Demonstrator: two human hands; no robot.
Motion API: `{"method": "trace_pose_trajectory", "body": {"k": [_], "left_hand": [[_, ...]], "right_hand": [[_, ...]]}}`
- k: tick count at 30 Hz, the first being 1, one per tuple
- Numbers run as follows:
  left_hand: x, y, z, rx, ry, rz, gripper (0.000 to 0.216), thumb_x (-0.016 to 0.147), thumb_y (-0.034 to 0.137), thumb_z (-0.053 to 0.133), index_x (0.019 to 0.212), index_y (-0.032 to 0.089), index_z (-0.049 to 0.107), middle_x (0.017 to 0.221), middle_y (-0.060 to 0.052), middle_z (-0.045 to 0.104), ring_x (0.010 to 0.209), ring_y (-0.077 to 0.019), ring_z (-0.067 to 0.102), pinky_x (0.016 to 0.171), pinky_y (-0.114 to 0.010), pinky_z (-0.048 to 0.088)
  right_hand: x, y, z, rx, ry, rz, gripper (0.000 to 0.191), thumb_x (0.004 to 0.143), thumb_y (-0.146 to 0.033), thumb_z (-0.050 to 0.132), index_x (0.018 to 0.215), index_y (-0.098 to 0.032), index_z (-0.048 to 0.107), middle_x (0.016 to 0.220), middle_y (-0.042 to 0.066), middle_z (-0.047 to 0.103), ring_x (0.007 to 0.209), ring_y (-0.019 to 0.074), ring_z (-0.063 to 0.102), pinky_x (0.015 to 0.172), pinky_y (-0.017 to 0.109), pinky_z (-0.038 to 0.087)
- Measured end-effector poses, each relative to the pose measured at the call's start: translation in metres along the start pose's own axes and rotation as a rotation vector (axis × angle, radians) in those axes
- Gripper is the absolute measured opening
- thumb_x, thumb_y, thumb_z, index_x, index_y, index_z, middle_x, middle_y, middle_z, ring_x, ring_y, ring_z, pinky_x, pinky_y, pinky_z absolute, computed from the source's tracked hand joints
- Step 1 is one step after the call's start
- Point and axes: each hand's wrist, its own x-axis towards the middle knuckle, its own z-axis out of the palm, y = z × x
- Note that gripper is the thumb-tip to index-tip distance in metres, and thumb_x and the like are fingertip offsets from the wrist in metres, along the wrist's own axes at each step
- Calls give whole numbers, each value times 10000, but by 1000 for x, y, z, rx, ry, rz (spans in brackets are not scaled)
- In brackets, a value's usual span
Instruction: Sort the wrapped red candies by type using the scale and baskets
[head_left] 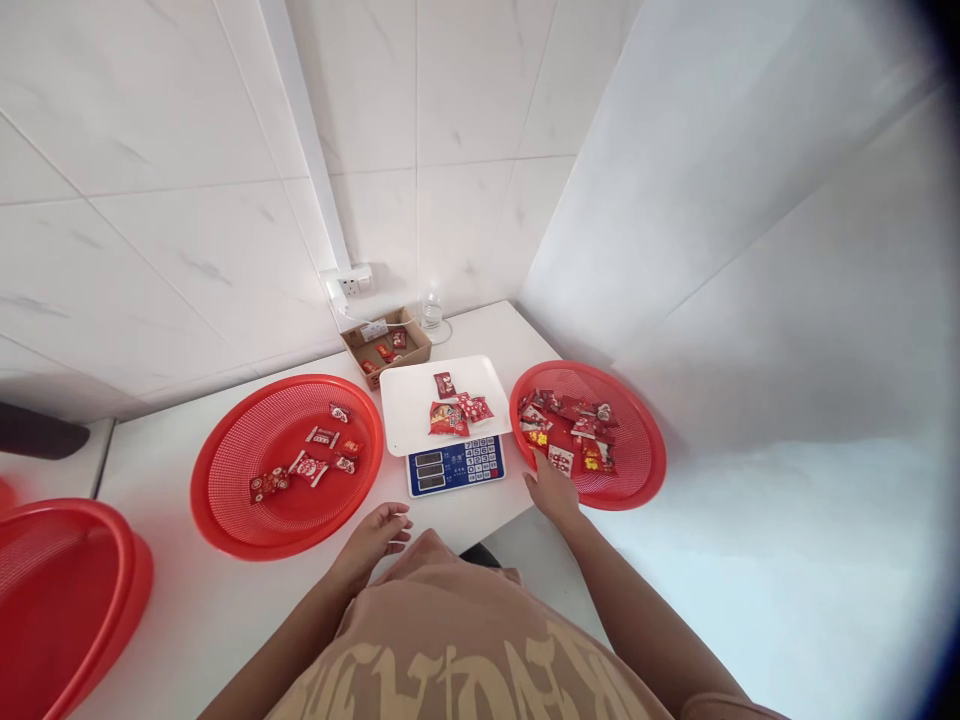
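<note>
My right hand [553, 489] reaches over the near rim of the right red mesh basket [651, 455]. Its thumb stands apart from the index finger, and the other fingers are partly hidden. Right at those fingers is a red-and-white snack packet [560, 459]; no firm grip on it shows. Several red snack packets [589, 425] lie in this basket. My left hand [375, 538] is loosely curled with fingers apart, holding nothing, in front of the scale. On the scale's white tray [405, 405] lie a larger red packet [448, 419], a patterned packet [474, 406] and a small dark-red packet [445, 384].
The scale's blue keypad [456, 467] faces me. To the left stands a red basket [211, 510] with several packets, and another red basket [124, 580] is beyond it. Behind are a cardboard box [417, 350], a clear container [432, 312] and a wall socket [351, 285] with a cable.
</note>
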Motion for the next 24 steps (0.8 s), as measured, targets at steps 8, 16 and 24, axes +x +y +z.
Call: {"method": "trace_pose_trajectory", "body": {"k": [8,16,24], "left_hand": [[3,30,-49,585,565,442,450,819,391,494,1213,175,513,1306,-161,505,1263,-313,403,1047,-456,311],[0,20,-160,925,998,-38,794,800,497,447,1449,99,219,1520,-270,129,1394,-445,69,1039,-646,161],[-30,-14,-228,798,1131,-346,1137,650,597,500,1440,95,-146,1472,-305,232,1318,-546,181,826,-753,284]], "right_hand": [[0,1,2,-22,26,0,524,891,-276,398,1389,-130,327,1259,163,560,1097,274,561,839,356,429],[2,1,5,-45,49,-3,498,892,-256,423,1368,-129,354,1220,166,584,1042,270,594,819,354,429],[3,3,7,-42,60,-10,489,896,-259,408,1366,-132,362,1242,164,575,1063,267,585,839,358,427]]}}
